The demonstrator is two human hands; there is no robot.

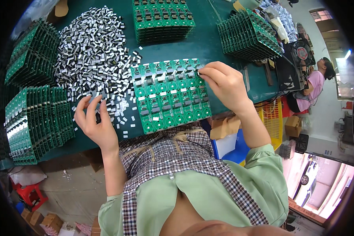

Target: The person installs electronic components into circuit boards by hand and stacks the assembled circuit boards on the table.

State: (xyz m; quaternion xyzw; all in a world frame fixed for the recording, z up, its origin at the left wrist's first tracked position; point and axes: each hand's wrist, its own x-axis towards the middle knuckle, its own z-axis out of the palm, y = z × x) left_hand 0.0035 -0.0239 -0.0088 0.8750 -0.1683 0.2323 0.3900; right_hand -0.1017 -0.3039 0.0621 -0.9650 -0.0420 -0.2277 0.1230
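A green circuit board panel lies on the table in front of me, with rows of small components and round outlines. My right hand is at its far right corner, thumb and index finger pinched together; a small dark piece shows at the fingertips, too small to name. To the left, my left hand hovers at the near edge of a large heap of small black-and-white rectangular components. Its fingers are apart and curved, with nothing visible in them. Several loose pieces lie between the heap and the panel.
Stacks of green circuit boards stand at the far middle, far right, far left and near left. Beyond the table's right end are a yellow crate, a blue bin, a black fan and a person in pink.
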